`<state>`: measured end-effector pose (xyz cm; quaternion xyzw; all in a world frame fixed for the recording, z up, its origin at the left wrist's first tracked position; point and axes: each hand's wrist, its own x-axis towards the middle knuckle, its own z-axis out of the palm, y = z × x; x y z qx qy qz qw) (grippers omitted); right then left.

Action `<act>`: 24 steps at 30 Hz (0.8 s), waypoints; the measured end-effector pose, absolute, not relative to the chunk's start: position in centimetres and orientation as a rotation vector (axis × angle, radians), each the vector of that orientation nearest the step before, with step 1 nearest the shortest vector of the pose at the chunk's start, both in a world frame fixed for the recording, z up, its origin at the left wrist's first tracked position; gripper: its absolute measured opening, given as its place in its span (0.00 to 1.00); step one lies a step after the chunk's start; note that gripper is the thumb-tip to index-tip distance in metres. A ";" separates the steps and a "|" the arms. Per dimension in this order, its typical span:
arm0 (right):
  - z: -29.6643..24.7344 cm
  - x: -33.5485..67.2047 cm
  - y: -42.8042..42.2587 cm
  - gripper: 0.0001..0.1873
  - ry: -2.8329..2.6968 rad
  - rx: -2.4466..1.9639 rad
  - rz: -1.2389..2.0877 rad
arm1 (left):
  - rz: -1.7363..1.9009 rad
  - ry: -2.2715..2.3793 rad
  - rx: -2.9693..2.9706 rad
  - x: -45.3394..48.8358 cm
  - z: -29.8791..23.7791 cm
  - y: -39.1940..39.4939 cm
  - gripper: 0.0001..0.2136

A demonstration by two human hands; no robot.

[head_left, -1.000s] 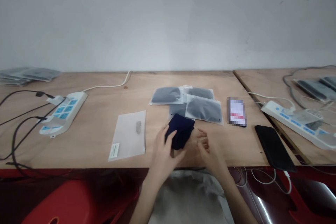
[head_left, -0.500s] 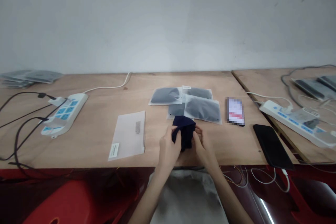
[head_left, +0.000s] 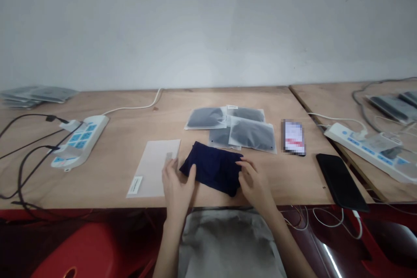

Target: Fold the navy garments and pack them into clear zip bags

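A folded dark blue cloth (head_left: 211, 166) lies flat on the wooden table in front of me, one pointed corner towards the left. My left hand (head_left: 177, 187) rests over the right side of a frosted plastic bag (head_left: 150, 169) with a small white label. Its thumb stands apart from the fingers and touches or nearly touches the cloth's left end. At the cloth's right edge, my right hand (head_left: 256, 184) has its fingertips closed on the fabric. Just behind the cloth lie several frosted bags (head_left: 252, 134) with dark contents, partly overlapping.
To the right are a phone with a blurred screen (head_left: 293, 138) and a black phone (head_left: 340, 180) near the front edge. Power strips with cables stand at left (head_left: 81, 141) and right (head_left: 368, 150). More filled bags (head_left: 54, 94) lie far left. A red stool (head_left: 81, 247) is below.
The bunched cloth is now spread into a wider flat shape. My left hand has moved left from the cloth onto the bag, which has shifted slightly left. My right hand stays at the cloth's right edge.
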<state>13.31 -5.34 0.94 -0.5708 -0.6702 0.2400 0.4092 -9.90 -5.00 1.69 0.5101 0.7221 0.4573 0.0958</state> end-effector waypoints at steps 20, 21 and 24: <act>3.4 14.6 -3.8 0.14 -1.790 -1.348 0.553 | 0.799 1.573 2.098 -12.6 2.7 -5.2 0.27; 4.0 14.5 -3.5 0.14 -1.766 -1.380 0.568 | 0.816 1.573 2.105 -12.6 2.8 -5.0 0.25; 5.3 14.3 -1.6 0.15 -1.697 -1.437 0.574 | 0.865 1.599 2.107 -12.3 3.8 -3.0 0.14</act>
